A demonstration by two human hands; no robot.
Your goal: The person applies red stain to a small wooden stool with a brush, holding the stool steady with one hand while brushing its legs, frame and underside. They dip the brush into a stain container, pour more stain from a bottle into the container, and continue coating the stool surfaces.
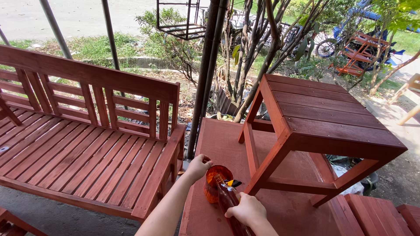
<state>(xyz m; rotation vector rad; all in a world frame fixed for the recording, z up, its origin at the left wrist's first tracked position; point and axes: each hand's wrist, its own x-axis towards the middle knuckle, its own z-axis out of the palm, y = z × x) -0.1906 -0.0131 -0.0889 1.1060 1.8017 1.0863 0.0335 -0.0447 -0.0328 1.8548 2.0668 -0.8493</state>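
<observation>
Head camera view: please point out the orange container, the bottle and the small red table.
orange container (213, 175): head view, on its rim.
bottle (227, 199): head view, on its upper body.
small red table (323, 109): head view, on its slatted top.

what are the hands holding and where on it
The right hand grips a reddish-brown bottle around its body, tilted toward an orange container. The left hand holds that container by its rim.
</observation>
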